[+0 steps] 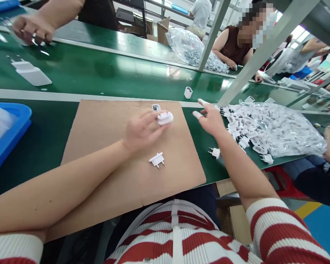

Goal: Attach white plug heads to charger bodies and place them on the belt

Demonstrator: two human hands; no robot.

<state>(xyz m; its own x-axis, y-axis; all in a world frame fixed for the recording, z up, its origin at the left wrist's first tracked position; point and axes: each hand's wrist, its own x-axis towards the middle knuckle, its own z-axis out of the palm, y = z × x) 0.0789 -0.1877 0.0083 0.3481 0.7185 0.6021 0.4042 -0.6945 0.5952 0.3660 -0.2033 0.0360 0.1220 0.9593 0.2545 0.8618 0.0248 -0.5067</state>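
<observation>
The person sits at the green bench (52, 124), and a brown cardboard sheet (104, 146) lies at its near edge. The left hand (141, 132) is over the far part of the cardboard. Its grip is closed on a white charger shell (165, 118), which it holds between thumb and fingertips. The right hand (212, 120) is stretched toward the right side of the bench. Its grip is open and holds nothing, with the fingers spread, just beside a heap of white parts (264, 128) on clear plastic. A plug piece (157, 160) with two pins lies on the cardboard, near the left wrist. A second plug piece (215, 152) lies on the green surface, just beside the right forearm. A small white cap (156, 107) stands at the far edge of the cardboard, just behind the held shell. A blue tray (22, 117) is at the left edge of the bench.
</observation>
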